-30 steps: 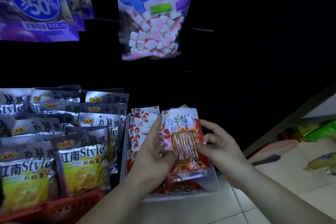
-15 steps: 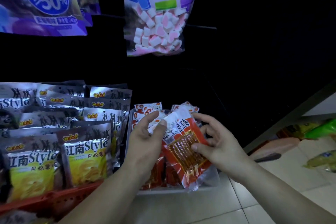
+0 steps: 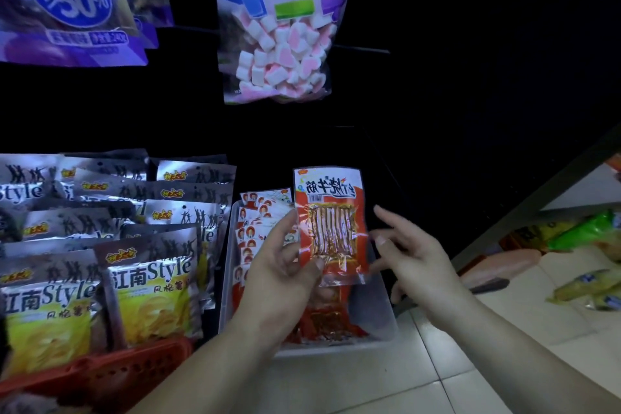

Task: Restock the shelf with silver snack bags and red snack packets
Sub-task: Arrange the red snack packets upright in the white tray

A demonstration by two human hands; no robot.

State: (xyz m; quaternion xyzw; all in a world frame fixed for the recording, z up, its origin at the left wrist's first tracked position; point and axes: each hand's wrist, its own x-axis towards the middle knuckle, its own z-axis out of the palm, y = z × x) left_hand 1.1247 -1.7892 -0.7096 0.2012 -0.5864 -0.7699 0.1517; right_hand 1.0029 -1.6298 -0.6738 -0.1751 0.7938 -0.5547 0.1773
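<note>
Grip: left hand [image 3: 285, 272] pinches red snack packet [image 3: 331, 222] by lower left edge, upright, label outward, probably squaring it for filing into clear bin [image 3: 383, 312] below. Right hand [image 3: 410, 255] released, fingers spread just beside packet's right edge. Silver snack bags [image 3: 151, 279] packed upright in red basket [image 3: 117, 376], just beside bin's left wall. Open room: bin's right side; more packets fill its left and front.

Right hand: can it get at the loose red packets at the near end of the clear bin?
Probably yes. The right hand is open and empty beside the open-topped clear bin; the loose red packets lie uncovered, below the held packet in the left hand.
</note>
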